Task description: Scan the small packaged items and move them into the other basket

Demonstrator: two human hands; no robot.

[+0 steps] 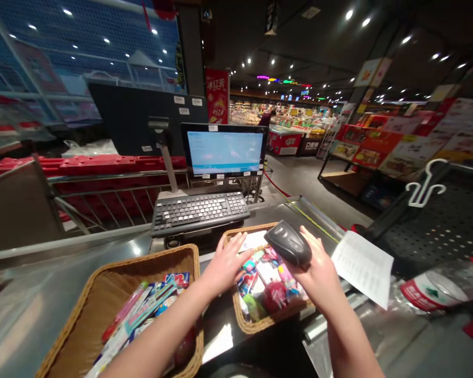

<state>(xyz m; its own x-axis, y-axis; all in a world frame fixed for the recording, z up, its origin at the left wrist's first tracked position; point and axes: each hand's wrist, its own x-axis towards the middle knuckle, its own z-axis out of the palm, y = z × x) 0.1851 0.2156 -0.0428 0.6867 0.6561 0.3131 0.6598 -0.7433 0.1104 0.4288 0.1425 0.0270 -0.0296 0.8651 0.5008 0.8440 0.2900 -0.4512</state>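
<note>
R grip [317, 265] wrapped rnd blk scanner [287, 242]; L grip [225, 265] spread @ basket [256, 328].

The scanner [287, 244] is dark plastic, mostly matt with a soft sheen on top. Both baskets look woven, kinda wicker-ish: the smaller basket [256, 329] has a rough braided rim, and the bigger basket [76, 315] has the same, with finely textured walls. The packets [177, 279] in the bigger one look like slick, shiny plastic wrap. Counter [136, 252] is smooth metal, brushed-looking, throwing blurry glare. Keyboard [203, 210] is dark plastic, pretty matt. The lit screen [225, 152] is smooth with faint reflections. The printed sheet [364, 265] is plain matt paper, and the jar [437, 289] is clear, glossy plastic.
</note>
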